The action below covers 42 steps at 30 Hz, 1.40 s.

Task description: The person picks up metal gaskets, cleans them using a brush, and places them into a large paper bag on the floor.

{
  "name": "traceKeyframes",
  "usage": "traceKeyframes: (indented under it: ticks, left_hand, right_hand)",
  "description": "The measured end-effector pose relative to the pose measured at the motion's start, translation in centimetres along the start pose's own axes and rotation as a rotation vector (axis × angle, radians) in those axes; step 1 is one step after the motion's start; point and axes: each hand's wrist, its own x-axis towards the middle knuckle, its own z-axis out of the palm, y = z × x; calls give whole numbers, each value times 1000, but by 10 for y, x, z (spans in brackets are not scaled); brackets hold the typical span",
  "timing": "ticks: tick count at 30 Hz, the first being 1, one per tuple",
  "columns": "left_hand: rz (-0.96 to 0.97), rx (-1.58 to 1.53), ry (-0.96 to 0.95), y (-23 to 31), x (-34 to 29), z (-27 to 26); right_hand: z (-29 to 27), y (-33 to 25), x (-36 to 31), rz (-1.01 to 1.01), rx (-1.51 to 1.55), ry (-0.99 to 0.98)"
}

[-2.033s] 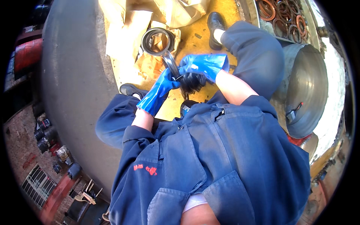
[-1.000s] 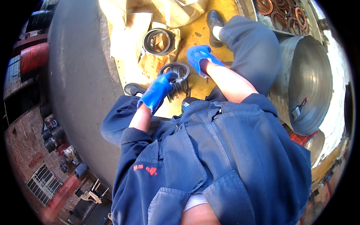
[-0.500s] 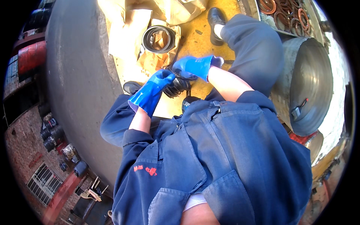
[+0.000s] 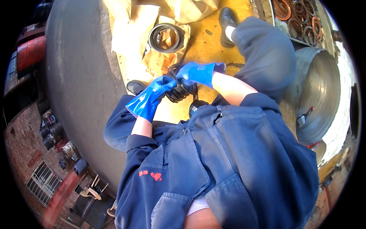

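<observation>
Both my hands wear long blue rubber gloves and meet low in front of me, between my knees. Between and just below them is a bundle of thin black rings (image 4: 180,92), like rubber seals, close above the yellow floor. At the bundle's left side my left hand (image 4: 164,84) is closed, with thumb and fingers pinched on the black rings. My right hand (image 4: 187,73) curls over the bundle's upper right, closed on it, its fingertips partly hidden. Beyond them, a stack of wider black rings (image 4: 151,39) lies on brown paper (image 4: 157,59).
Brown paper sacks (image 4: 190,13) lie at the far side. A big grey curved surface (image 4: 82,87) borders the left. On the right stand a wide metal cylinder (image 4: 318,95) and a tray of reddish-brown rings (image 4: 295,23). My black shoe (image 4: 228,23) rests on the yellow floor (image 4: 204,44).
Both hands have come slightly nearer to my body, staying close together at the bundle. More of the black rings shows around the right hand. The whole view has shifted a little.
</observation>
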Motion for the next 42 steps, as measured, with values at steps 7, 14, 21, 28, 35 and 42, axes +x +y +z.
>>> traceKeyframes:
  ticks: [7, 14, 21, 28, 35, 42]
  left_hand:
    - [-106, -41, -14, 3, -3, -20]
    - [-85, -101, 25, -8, -7, -29]
    - [-25, -155, 41, -8, -11, -24]
    - [-28, -191, 45, -19, -5, -30]
    - [52, -429, 103, -20, 11, -23]
    - [126, -520, 146, -9, 21, 4]
  right_hand:
    - [-13, 7, -4, -49, 413, -71]
    - [-44, 13, -34, 137, 1073, 181]
    - [10, 29, 32, -348, 775, 131]
    - [22, 18, 31, -249, 629, 1]
    - [41, 15, 38, -111, 656, 378]
    - [10, -9, -11, -69, 586, 570]
